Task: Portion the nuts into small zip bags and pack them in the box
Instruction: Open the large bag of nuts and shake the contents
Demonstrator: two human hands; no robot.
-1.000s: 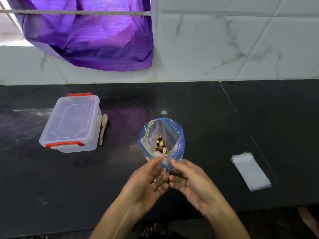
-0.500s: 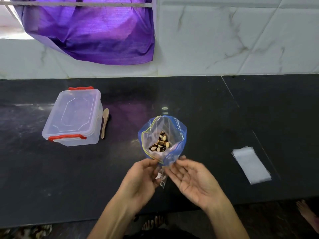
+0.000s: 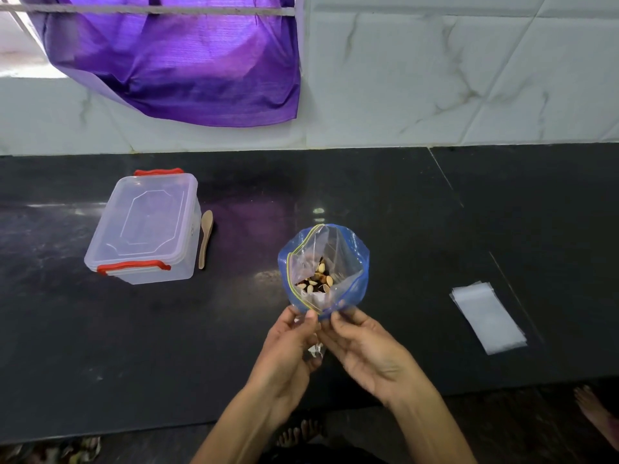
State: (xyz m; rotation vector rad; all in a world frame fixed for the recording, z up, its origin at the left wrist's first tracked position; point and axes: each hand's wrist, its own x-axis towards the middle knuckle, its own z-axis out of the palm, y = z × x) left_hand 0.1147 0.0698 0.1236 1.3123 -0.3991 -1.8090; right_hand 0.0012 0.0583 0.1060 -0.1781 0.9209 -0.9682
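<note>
Both hands meet at the near rim of the blue-edged zip bag [image 3: 324, 266] of nuts [image 3: 316, 282] standing mid-bench [image 3: 435, 229]; the left hand [image 3: 290, 343] has its grip pinched on a small clear bag [image 3: 313, 348], the right hand [image 3: 363, 346] fingers that bag's top edge, seemingly to open it. The lidded box [image 3: 147, 226], wooden spoon [image 3: 205, 238] and spare bags [image 3: 487, 316] wait within reach, left and right. I read no writing anywhere.
</note>
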